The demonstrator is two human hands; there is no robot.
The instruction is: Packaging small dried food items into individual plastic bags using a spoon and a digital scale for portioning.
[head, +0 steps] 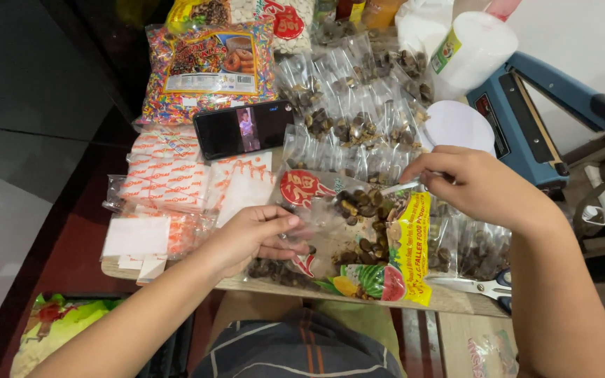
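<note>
Left hand (250, 234) pinched open a small clear plastic sachet (301, 229). Right hand (474, 183) gripped a white plastic spoon (402, 187) over the large opened printed bag of brown seeds (365, 241) between them. Step judged: portioning; next calls for a steady tip into the sachet.

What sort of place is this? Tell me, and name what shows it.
Probably a small home snack-repacking table: rows of small filled clear bags, a blue heat sealer, and a big opened snack bag that the right hand scoops from.
</note>
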